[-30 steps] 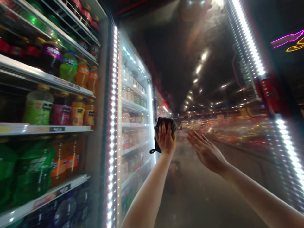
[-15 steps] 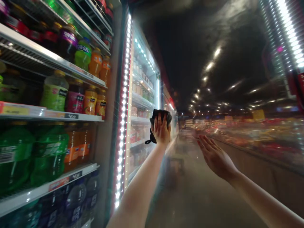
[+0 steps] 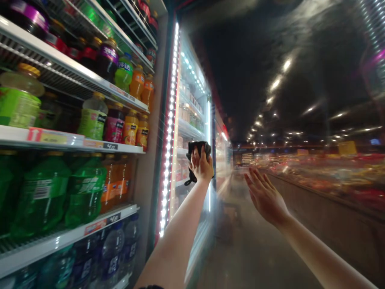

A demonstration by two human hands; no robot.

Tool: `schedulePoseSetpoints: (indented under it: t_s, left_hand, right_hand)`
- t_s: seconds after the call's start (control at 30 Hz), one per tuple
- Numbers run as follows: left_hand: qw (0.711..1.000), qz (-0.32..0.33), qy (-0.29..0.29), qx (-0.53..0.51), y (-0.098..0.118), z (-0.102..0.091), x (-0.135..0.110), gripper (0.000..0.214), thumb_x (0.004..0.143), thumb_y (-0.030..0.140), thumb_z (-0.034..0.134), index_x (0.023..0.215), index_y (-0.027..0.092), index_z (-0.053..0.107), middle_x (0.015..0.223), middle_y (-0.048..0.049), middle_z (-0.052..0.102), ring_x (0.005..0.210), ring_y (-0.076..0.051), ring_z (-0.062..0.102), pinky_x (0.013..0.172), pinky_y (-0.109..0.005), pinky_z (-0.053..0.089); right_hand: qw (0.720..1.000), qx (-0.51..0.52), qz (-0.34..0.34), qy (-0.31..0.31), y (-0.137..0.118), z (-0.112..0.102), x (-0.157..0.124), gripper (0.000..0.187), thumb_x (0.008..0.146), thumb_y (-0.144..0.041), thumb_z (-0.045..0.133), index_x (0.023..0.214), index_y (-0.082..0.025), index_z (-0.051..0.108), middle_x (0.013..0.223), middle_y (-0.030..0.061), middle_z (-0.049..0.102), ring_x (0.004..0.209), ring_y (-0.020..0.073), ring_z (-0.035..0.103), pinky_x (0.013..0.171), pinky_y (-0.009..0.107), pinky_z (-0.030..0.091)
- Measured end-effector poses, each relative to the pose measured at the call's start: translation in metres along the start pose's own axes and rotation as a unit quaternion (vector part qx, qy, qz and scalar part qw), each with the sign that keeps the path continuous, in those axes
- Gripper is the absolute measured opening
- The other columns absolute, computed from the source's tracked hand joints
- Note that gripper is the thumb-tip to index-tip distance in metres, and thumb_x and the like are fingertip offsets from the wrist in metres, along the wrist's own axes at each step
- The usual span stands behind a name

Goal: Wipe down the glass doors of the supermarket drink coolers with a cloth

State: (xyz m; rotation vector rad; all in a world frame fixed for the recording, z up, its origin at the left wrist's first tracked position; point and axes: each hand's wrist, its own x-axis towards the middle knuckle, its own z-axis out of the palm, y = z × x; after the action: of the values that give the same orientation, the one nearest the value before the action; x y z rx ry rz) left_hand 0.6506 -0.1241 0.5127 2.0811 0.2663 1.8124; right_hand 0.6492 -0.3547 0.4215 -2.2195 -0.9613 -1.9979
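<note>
Cloth point(image 3: 192, 147) was shifted leftward, grasped by the left hand point(image 3: 202, 165), presumably onto fresh surface; the right hand point(image 3: 267, 196) was held empty, fingers extended.

Black cloth point(image 3: 192, 147), bunched, upright under left fingers point(image 3: 203, 154); small loop point(image 3: 188, 183) jutting lower left.

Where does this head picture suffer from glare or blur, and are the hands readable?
In the head view, the light strip glares white; in the head view, the goods at right are smeared and the ceiling lamps streaked; in the head view, both the left hand on the cloth and the right hand are readable.
</note>
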Motion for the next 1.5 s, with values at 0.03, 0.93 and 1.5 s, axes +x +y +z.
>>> schedulePoseSetpoints:
  t_s: [0.03,0.93,1.5]
  left_hand:
    - [1.0,-0.012,0.002,0.002,-0.008,0.0,-0.01,0.055,0.098,0.031,0.05,0.152,0.03,0.045,0.163,-0.0092,0.038,0.147,-0.034,0.038,0.117,-0.061,0.036]
    - [0.994,0.061,0.0,0.085,-0.082,-0.01,0.031,0.056,0.093,0.03,0.059,0.148,0.032,0.051,0.155,-0.0123,0.047,0.134,-0.036,0.049,0.105,-0.055,0.047]
    - [0.987,0.072,0.009,0.146,-0.153,-0.03,0.109,0.049,0.098,0.043,0.049,0.143,0.025,0.058,0.167,-0.008,0.03,0.155,-0.033,0.022,0.125,-0.061,0.018]
  right_hand:
    - [1.0,0.001,0.001,0.002,-0.001,0.002,-0.002,0.071,0.098,-0.01,0.043,0.163,-0.02,0.017,0.165,0.0145,0.028,0.152,0.0305,0.029,0.12,0.053,0.038]
    - [0.998,-0.04,-0.044,0.008,-0.017,0.001,0.003,0.073,0.094,-0.011,0.054,0.16,-0.009,0.025,0.164,0.0295,0.017,0.15,0.0421,0.026,0.116,0.056,0.042]
    - [0.998,-0.033,-0.043,0.03,-0.019,0.008,0.0,0.084,0.098,-0.031,0.048,0.164,-0.015,-0.002,0.168,0.0258,0.005,0.149,0.046,0.027,0.112,0.062,0.044]
